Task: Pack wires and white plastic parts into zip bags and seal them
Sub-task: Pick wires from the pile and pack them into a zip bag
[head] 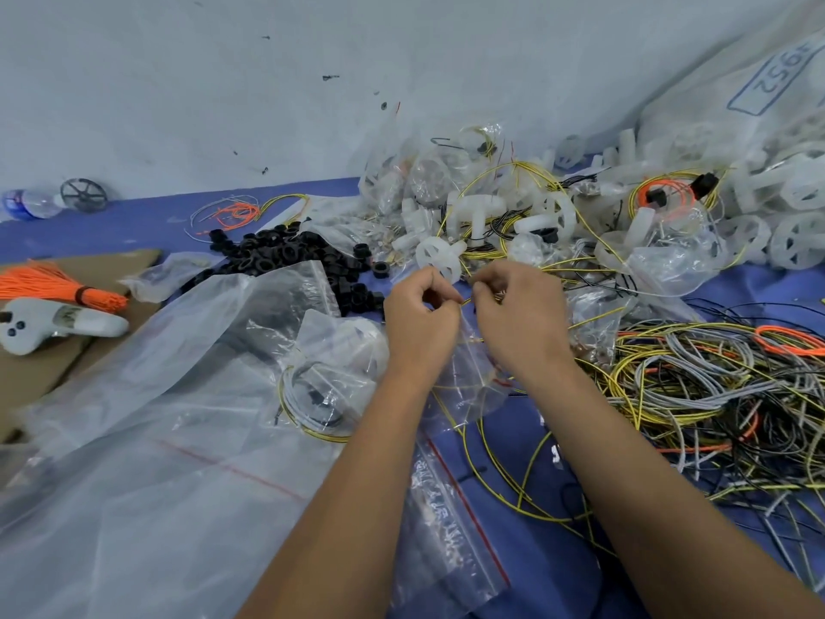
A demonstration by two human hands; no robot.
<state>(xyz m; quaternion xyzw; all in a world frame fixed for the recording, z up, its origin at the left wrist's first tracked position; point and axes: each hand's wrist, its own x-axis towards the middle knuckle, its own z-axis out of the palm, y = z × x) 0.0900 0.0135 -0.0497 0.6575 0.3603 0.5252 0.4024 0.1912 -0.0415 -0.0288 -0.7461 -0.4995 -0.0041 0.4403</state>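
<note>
Both hands, the left hand [422, 314] and right hand [520, 312], pinch the mouth of a small clear plastic zip bag [468, 373], apparently to press it closed over thin yellow wires [455, 395], just below the heap of white plastic wheel parts [491, 216].

The curled fingers [439, 290] of both hands hide what they pinch. The small clear zip bag [468, 377] under the wrists is partly covered. The big white sack with blue printed digits [732, 96] is cut by the right edge. The clear plastic water bottle [29, 204] is cut at the left edge.
</note>
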